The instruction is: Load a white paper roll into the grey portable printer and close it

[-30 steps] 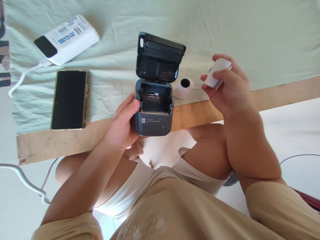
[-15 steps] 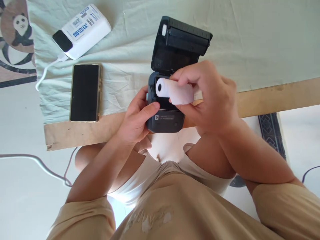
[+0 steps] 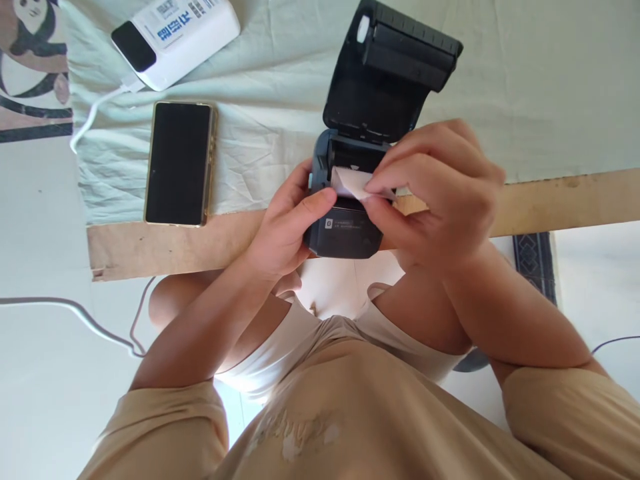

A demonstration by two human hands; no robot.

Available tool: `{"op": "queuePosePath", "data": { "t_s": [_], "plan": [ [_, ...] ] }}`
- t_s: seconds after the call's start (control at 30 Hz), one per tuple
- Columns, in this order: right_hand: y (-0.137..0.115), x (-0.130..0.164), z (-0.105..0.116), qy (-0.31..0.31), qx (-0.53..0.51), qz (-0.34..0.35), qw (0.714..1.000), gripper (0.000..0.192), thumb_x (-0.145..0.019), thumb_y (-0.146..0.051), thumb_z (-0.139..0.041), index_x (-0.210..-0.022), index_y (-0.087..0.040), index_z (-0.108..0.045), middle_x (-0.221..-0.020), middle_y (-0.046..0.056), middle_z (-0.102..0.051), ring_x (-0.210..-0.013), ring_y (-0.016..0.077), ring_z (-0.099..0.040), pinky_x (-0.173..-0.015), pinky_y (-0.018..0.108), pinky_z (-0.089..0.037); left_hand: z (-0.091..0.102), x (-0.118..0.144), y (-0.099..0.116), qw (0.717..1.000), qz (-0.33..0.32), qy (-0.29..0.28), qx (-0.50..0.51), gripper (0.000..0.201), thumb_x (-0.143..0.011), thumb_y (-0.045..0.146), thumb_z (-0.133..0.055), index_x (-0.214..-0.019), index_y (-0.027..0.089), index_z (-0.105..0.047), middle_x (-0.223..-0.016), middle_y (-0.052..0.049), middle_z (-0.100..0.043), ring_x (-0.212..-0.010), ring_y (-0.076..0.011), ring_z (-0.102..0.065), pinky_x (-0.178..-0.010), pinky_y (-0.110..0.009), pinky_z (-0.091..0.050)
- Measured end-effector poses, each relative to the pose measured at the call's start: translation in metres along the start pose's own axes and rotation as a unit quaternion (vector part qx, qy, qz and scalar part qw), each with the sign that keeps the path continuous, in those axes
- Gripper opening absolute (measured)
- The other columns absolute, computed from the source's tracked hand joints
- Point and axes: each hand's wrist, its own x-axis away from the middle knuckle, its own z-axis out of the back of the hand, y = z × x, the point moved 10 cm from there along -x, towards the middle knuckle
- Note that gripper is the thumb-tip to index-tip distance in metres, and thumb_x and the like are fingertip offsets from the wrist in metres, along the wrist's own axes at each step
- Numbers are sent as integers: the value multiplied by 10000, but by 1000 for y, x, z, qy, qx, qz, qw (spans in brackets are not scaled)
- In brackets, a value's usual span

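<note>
A small dark grey printer (image 3: 345,233) stands at the near edge of the board with its lid (image 3: 390,73) swung up and back. My left hand (image 3: 285,230) grips the printer's left side, thumb on its front top edge. My right hand (image 3: 440,193) pinches the white paper roll (image 3: 353,184) between thumb and fingers, and the roll sits low in the printer's open bay. Most of the roll is hidden by my fingers and the bay wall.
A black phone (image 3: 179,163) lies face up left of the printer on a pale green cloth (image 3: 550,87). A white power bank (image 3: 175,33) with a white cable (image 3: 95,113) lies at the far left. The wooden board's edge (image 3: 565,200) runs across. My knees are below it.
My right hand carried the paper roll from the right over to the printer and lowered it into the open bay. The view shifted, so the printer sits further right.
</note>
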Motion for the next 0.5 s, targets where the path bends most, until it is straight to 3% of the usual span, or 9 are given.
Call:
{"op": "queuePosePath", "data": {
  "t_s": [0.1, 0.2, 0.33, 0.4, 0.5],
  "plan": [
    [-19, 5, 2, 18, -22, 44, 999, 166, -848, -148, -704, -801, -276, -609, -844, -36, -734, -804, 186, -681, -731, 393, -547, 1, -1, -1, 999, -2, -12, 33, 195, -910, 397, -742, -946, 206, -743, -770, 21, -676, -606, -88, -607, -552, -187, -525],
    [-32, 12, -9, -3, -22, 72, 997, 168, -869, -151, -702, -819, -271, -596, -837, -65, -744, -813, 170, -685, -683, 385, -512, 3, 0, -2, 999, 2, -22, 31, 112, -890, 318, -753, -947, 221, -750, -763, 25, -684, -623, -104, -602, -573, -215, -524],
    [-36, 12, -9, -16, -55, 103, 993, 155, -934, -352, -682, -836, -246, -629, -866, -50, -752, -845, 165, -712, -719, 411, -505, 7, 0, -3, 1000, 10, -17, 0, 197, -808, 191, -810, -983, 231, -729, -818, 40, -709, -671, -99, -647, -593, -197, -532],
    [-22, 6, 8, 27, -80, 74, 994, 133, -916, -386, -673, -920, -253, -675, -949, -18, -750, -877, 178, -712, -764, 410, -549, 7, -1, -3, 1000, 11, -24, -8, 267, -782, 176, -825, -1023, 227, -723, -849, 33, -719, -689, -104, -665, -608, -196, -557],
    [21, -1, 29, 74, -84, -85, 990, 295, -934, -324, -655, -1220, -361, -716, -1310, 10, -685, -1296, 261, -628, -758, 360, -577, 3, -2, -3, 999, 11, -38, -16, 418, -722, 170, -864, -1109, 231, -716, -916, 13, -747, -755, -135, -705, -655, -217, -590]
  ]
}}
